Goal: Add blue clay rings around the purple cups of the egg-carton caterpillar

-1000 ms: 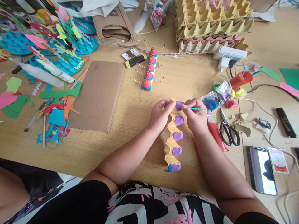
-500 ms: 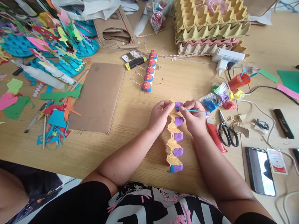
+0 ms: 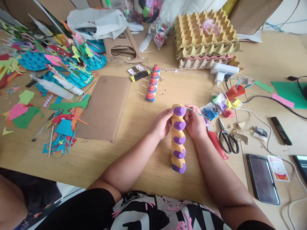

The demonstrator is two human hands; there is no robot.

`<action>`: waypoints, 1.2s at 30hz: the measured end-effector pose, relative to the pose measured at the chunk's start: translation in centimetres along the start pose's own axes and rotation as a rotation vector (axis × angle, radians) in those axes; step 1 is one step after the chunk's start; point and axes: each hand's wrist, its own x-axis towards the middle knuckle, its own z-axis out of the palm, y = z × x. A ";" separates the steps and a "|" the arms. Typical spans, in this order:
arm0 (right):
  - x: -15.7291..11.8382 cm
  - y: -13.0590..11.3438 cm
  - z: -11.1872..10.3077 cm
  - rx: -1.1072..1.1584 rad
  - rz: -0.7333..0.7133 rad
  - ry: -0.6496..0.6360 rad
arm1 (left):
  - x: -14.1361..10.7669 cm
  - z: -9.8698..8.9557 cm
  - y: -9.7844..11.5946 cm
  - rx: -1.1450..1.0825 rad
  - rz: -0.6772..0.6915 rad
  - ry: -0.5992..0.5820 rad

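Observation:
A strip of egg carton [image 3: 176, 132] lies lengthwise in front of me, its bumps upward, each with a purple clay patch [image 3: 179, 126] on it. A bit of blue shows at its near end. My left hand [image 3: 163, 124] is closed on the left side of the strip's far end; the fingertips are partly hidden behind it. Between the fingers of my right hand [image 3: 195, 122] is a thin blue stick [image 3: 202, 114], held just right of the far bump. Beyond the hands stands a finished-looking caterpillar [image 3: 153, 83] with red and blue bumps, smiling faces and pin-like sticks.
Scissors [image 3: 226, 137], a red-handled cutter [image 3: 217, 143], clay packets [image 3: 212, 110] and an orange cup [image 3: 235, 92] lie right. A phone [image 3: 263, 179] is nearer. Cardboard [image 3: 103, 108] and paper scraps [image 3: 63, 127] lie left. Egg trays [image 3: 206, 38] are stacked behind.
The carton strip has been turned so its bumps and purple patches face up toward me. The blue stick has moved from over the far patch to its right. The view has shifted slightly.

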 end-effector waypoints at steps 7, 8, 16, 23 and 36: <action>-0.1 0.5 0.1 0.006 0.004 0.023 | 0.0 0.2 0.5 0.031 -0.099 -0.082; -0.2 0.5 0.2 0.004 0.019 -0.001 | 0.0 0.2 0.4 0.035 -0.087 -0.079; -1.3 0.5 1.3 0.161 0.141 -0.138 | 0.1 0.3 -0.1 0.003 0.041 -0.016; -1.1 0.4 0.7 0.236 0.194 -0.164 | 0.0 -0.1 -0.2 0.016 0.037 -0.080; -0.9 0.4 0.6 0.195 0.166 -0.190 | -0.2 0.3 0.2 0.047 0.024 -0.036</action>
